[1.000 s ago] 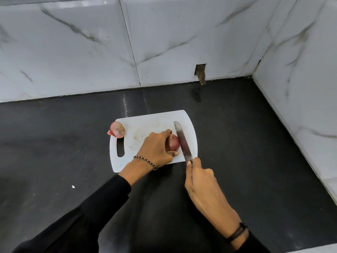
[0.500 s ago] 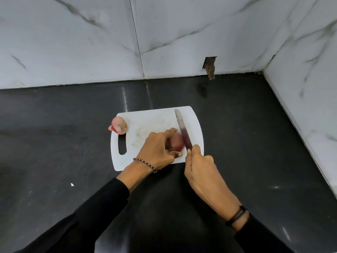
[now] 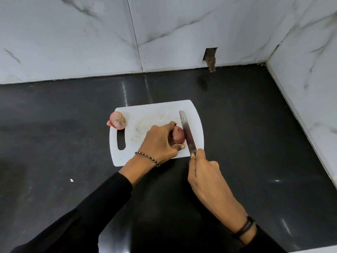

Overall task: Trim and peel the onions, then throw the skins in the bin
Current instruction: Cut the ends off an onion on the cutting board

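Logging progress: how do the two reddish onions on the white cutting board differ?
The red onion near the board's middle is gripped by the left hand; the paler pink onion at the far left corner lies untouched. The steel knife, held in the right hand, has its blade against the gripped onion, well away from the pale one. Both sit on the white plastic cutting board.

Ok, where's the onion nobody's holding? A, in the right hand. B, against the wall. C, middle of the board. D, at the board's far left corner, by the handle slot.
D: the loose onion lies at the far left corner of the cutting board, just beyond its handle slot; the right hand holds the knife.
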### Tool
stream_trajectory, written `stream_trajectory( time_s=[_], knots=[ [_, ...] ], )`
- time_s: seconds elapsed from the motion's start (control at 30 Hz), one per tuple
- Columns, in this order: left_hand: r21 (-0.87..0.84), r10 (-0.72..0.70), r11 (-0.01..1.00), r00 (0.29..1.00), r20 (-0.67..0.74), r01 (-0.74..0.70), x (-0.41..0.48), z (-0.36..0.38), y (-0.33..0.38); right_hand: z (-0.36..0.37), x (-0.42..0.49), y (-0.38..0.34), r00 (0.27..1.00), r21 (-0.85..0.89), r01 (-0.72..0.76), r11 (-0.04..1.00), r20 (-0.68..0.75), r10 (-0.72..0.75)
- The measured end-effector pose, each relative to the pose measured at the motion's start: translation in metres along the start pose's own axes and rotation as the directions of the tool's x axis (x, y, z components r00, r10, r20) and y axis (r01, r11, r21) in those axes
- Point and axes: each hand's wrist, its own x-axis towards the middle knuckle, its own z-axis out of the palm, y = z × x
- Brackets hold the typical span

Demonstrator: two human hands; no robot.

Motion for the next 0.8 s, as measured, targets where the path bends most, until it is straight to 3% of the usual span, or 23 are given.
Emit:
stream_trajectory(
  time_s=[0.2,0.57,0.8],
  knots=[
    [-0.035,0.007,0.999,1.0,0.006,-0.006,0.004,0.001,-0.005,-0.001,0.011,-0.01,0.998,0.014,0.016,1.0,-0.063,-0.016],
    [0.03,0.035,0.999,0.999,0.01,-0.035,0.008,0.0,-0.001,0.0,0.006,0.001,1.0,-0.008,0.019,1.0,0.002,-0.019],
    [0.053,0.036,0.998,0.998,0.042,-0.038,0.011,-0.005,0.001,0.011,0.01,0.005,0.999,0.016,0.029,0.999,-0.038,-0.028]
  ],
)
